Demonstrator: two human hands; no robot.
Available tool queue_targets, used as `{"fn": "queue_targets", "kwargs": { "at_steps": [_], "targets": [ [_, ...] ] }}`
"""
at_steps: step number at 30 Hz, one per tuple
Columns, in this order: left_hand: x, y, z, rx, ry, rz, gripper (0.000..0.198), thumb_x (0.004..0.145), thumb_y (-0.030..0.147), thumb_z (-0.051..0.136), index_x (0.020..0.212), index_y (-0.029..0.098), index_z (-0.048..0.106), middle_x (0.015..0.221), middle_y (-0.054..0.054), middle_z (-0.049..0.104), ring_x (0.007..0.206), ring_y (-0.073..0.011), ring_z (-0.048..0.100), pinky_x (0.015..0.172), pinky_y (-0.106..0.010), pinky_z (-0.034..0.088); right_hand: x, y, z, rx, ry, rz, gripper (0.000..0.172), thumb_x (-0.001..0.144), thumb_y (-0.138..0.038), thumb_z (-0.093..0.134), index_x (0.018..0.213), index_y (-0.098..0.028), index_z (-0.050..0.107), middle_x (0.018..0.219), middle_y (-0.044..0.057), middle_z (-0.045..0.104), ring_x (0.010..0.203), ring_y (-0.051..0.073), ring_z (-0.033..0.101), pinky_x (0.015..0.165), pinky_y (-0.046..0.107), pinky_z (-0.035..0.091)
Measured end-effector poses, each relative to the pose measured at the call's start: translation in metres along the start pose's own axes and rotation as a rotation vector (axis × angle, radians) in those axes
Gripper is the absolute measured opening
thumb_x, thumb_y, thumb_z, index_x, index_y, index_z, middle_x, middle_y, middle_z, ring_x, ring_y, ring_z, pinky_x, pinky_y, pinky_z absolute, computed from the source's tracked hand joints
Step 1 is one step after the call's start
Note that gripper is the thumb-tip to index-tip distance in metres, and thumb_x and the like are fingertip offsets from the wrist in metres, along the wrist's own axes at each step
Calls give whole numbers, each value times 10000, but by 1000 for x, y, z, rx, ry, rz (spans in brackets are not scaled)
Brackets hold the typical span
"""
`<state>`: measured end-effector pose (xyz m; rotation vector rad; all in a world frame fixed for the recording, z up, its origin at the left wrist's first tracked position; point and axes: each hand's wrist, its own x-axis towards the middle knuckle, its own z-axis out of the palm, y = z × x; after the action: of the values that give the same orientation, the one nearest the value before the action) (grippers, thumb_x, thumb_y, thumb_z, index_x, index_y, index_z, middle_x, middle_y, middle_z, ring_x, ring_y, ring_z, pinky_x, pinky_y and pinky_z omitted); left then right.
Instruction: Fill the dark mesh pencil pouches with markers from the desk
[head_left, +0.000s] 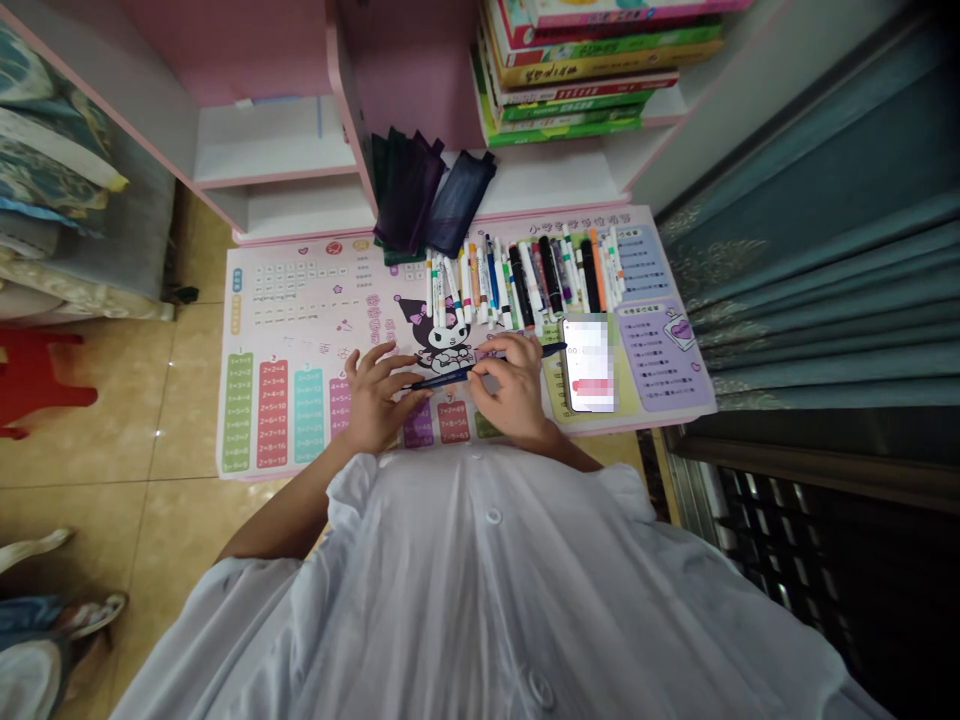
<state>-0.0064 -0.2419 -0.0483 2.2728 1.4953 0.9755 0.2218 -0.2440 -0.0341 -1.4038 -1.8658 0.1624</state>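
From my remote view: right hand [514, 385] pinches a slim navy-blue plastic marker [442, 378] lying crosswise, one end just beside the open left hand [379, 395].

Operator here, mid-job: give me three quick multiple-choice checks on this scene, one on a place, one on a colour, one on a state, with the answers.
1. Where is the phone?
A) On the shelf
B) On the printed mat, right of the hands
C) On the floor

2. What colour is the marker between the hands?
A) Dark blue
B) Red
C) Yellow

3. How are the loose markers arranged?
A) Upright in a cup
B) Inside the mesh pouches
C) Lying side by side in a row

Answers: 1 B, it lies on the mat. 2 A, its barrel shows dark blue. 3 C, they lie flat together on the mat.
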Motion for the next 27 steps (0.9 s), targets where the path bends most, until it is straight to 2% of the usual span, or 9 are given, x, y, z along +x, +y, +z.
{"fn": "queue_targets", "kwargs": {
  "at_steps": [4,12,19,27],
  "targets": [
    [1,1,-2,10,-32,-20,187,852,506,713,854,321,741,1090,-11,761,1263,-280,576,1140,-534,218,0,3,-1,-15,23,-42,156,799,-201,660,661,-239,598,977,43,658,1074,274,585,1042,533,409],
    [1,1,-4,-1,-34,-31,172,844,488,727,848,316,739,1098,-12,758,1270,-284,569,1143,-541,221,-1,4,-4,16,55,-8,145,787,-173,661,676,-231,588,977,46,642,1085,280,583,1043,554,388],
    [-1,-2,-3,-11,9,22,154,855,461,726,870,307,733,1095,-12,757,1259,-277,577,1145,-535,226,0,10,-7,12,-16,39,140,789,-167,655,672,-234,616,1015,51,622,1107,285,543,1076,557,344],
    [0,-1,-4,10,-28,-30,169,844,480,731,851,312,744,1100,-11,759,1273,-279,572,1150,-531,218,1,16,-9,-15,68,11,140,788,-169,672,683,-240,612,1009,44,651,1077,275,559,1033,535,393]
  ]
}}
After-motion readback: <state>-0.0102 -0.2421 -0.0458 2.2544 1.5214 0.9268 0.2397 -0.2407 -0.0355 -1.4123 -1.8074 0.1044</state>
